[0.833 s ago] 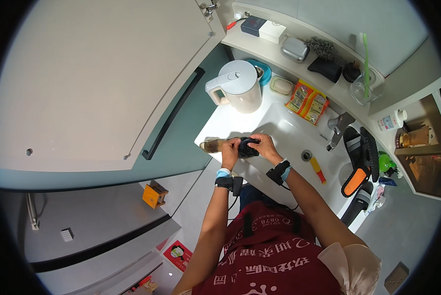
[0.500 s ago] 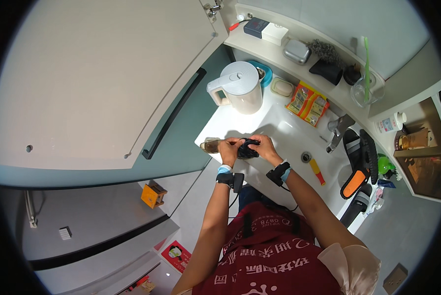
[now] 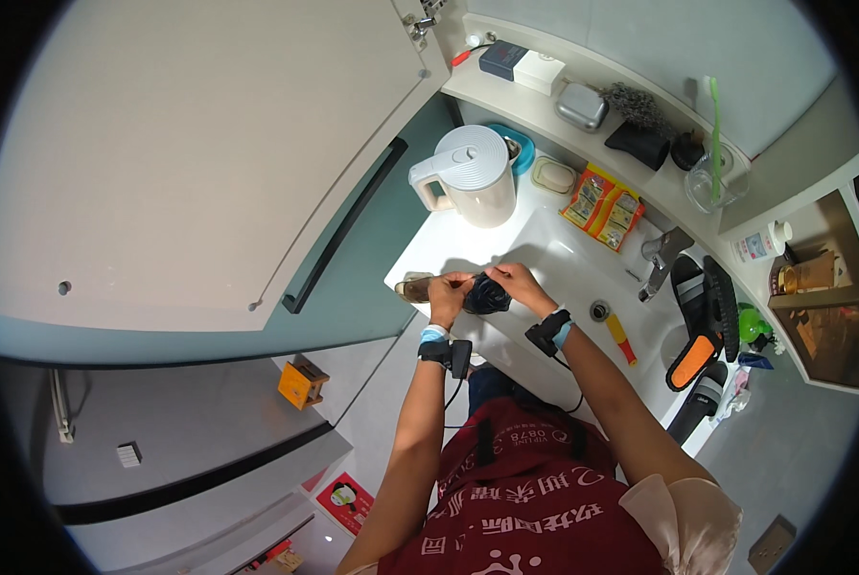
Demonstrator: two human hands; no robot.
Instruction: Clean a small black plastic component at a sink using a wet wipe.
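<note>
Both of my hands meet over the near left corner of a white sink counter [image 3: 545, 244]. My left hand [image 3: 446, 295] and my right hand [image 3: 520, 284] grip a small dark crumpled cloth-like object [image 3: 487, 293] between them. Just left of my left hand a brownish object [image 3: 413, 287] sticks out at the counter edge; I cannot tell whether my left hand touches it. Each wrist carries a black device on a blue band.
A white electric kettle [image 3: 475, 176] stands behind my hands. Orange-yellow packets [image 3: 604, 205], a faucet [image 3: 661, 257], a drain [image 3: 599, 310] and a red-yellow tool [image 3: 621, 339] lie to the right. Black sandals [image 3: 706, 316] rest at the sink's right. A large cabinet door [image 3: 209, 163] hangs open at left.
My hands have stayed at the same spot on the counter and keep working the dark object between them; only the fingers shifted slightly.
</note>
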